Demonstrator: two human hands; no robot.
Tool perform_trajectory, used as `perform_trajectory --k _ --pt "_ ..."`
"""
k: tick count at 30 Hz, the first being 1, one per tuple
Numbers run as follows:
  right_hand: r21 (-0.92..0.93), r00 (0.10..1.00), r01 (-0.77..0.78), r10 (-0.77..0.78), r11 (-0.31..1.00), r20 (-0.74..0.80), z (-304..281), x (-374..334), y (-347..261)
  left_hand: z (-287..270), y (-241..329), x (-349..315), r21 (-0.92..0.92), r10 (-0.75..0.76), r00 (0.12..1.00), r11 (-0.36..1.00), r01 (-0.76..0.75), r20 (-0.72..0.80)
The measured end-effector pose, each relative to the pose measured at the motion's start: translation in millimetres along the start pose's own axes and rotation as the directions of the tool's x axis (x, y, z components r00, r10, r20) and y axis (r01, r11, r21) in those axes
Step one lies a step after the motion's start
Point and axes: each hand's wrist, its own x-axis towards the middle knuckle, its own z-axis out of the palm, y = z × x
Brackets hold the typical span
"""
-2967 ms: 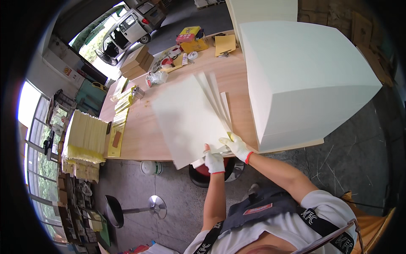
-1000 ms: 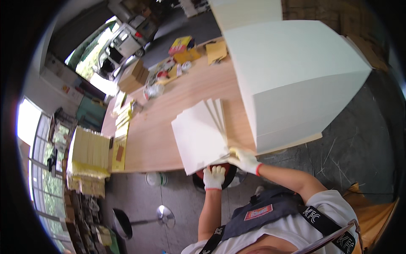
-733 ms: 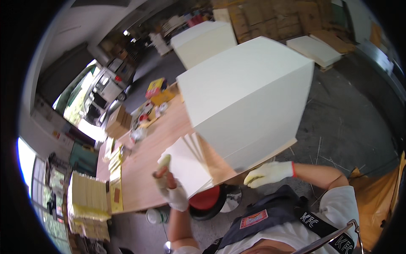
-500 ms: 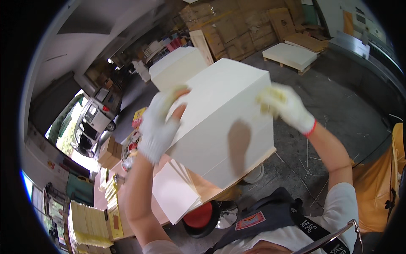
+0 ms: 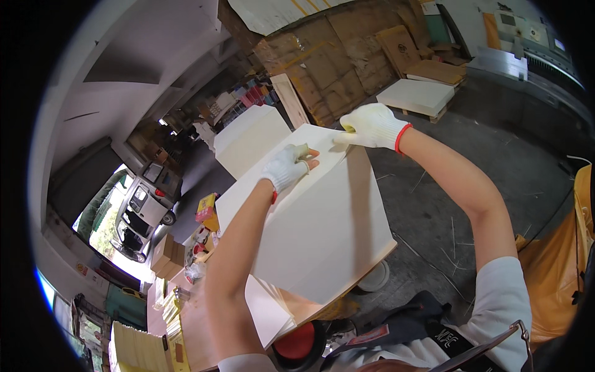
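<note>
A tall stack of large white paper sheets (image 5: 297, 229) stands on the table in front of me. My left hand (image 5: 288, 167), in a white glove with bare fingertips showing, rests on the top near the front edge, fingers apart. At the stack's far right corner, my right hand (image 5: 370, 127), in a white glove with a red cuff, has its fingers curled at the paper's edge with the thumb on top. The top sheet's edge looks slightly raised between the hands. How many sheets the right hand grips is hidden.
Smaller white sheets (image 5: 266, 310) lie fanned on the table (image 5: 198, 322) by my left forearm. Another white stack (image 5: 251, 139) stands behind. A pallet of white sheets (image 5: 416, 96) sits on the floor at the far right. A red-topped stool (image 5: 294, 344) is below the table edge.
Both hands have come onto the top of the stack: the left moved right and forward, the right moved left to the far corner and closed there. The view has shifted.
</note>
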Motion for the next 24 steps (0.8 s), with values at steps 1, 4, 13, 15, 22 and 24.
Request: perform_trajectory --k 1,4,13,15,22,24 --pt "0.009 0.999 0.048 -0.048 0.999 -0.024 -9 2 -5 1 4 -4 0.007 -0.005 1.0 1.0 0.006 -0.025" --pt "0.117 0.983 0.131 -0.114 0.984 -0.145 3 18 0 13 5 -2 -0.02 0.04 0.992 0.999 -0.043 -0.116" --pt "0.838 0.932 -0.093 0.342 0.538 -0.117 52 10 -10 25 9 -5 -0.383 0.051 0.982 0.916 -0.118 -0.181" --pt "0.843 0.924 -0.081 0.358 0.532 -0.137 53 7 -11 25 3 1 -0.484 0.057 0.979 0.862 -0.148 -0.197" --pt "0.797 0.9 -0.05 0.374 0.602 -0.226 53 1 -14 29 13 -3 -0.427 0.076 0.975 0.89 -0.16 -0.208" --pt "0.798 0.899 -0.036 0.368 0.602 -0.237 55 1 -15 26 13 -5 -0.473 0.048 0.982 0.872 -0.13 -0.181"
